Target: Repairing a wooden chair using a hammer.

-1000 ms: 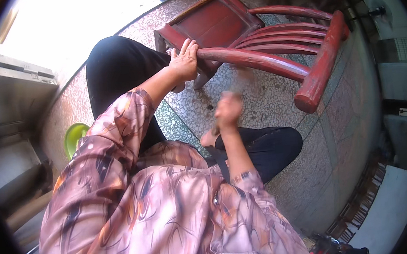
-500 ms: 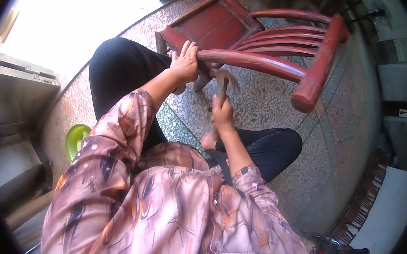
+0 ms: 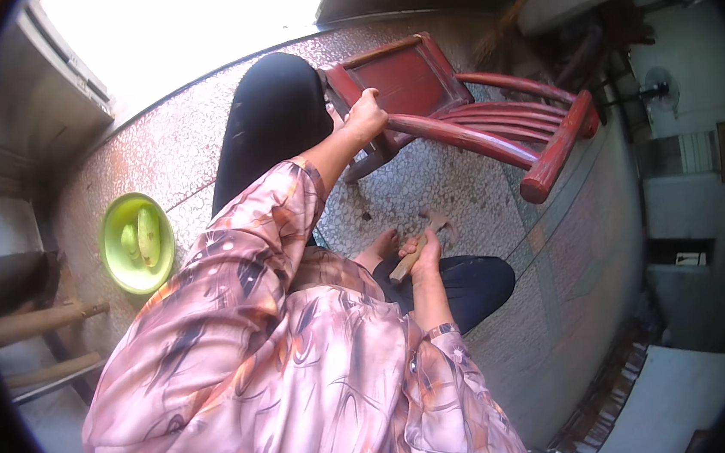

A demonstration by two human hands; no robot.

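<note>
A red wooden chair lies tipped over on the floor in front of me, its slatted back toward the right. My left hand is closed around the chair where the back post meets the seat. Lower down, beside my bare foot, my right hand grips a hammer by its wooden handle. The hammer's head, slightly blurred, points away from me, apart from the chair. Part of my left hand's grip is hidden behind the hand itself.
To my left a green bowl with pale green gourds in it stands on the speckled floor. My bent knees flank the work area. Wooden rolls lie at far left; a fan stands at far right.
My right hand has lowered the hammer from near the chair toward my foot. My left hand's fingers, stretched over the chair before, now curl round it. The view has shifted, showing the bowl fully.
</note>
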